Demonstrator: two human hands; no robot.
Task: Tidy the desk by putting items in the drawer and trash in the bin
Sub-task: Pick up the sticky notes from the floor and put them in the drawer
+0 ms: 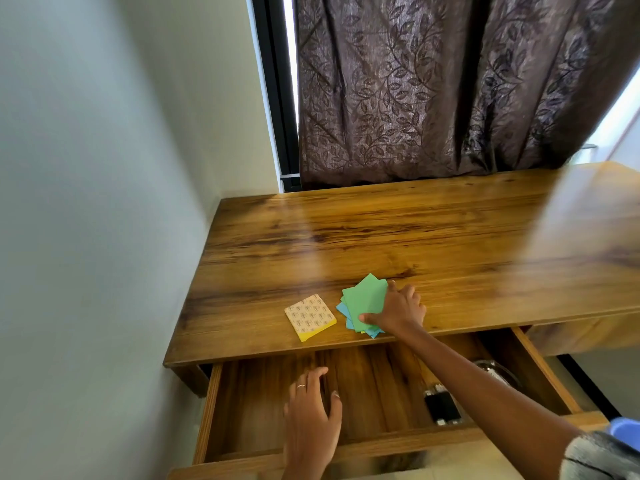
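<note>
Though half-covered — black object [443,407] under right forearm [485,382]

**Open desk far and right; drawer part-filled**

The desk [433,233] lies bare far and right. Near its front edge sit a sticky-note pad [310,317] and loose paper squares [363,303]. The open drawer [263,386] is free at left; black objects [442,407] occupy its right.
</note>
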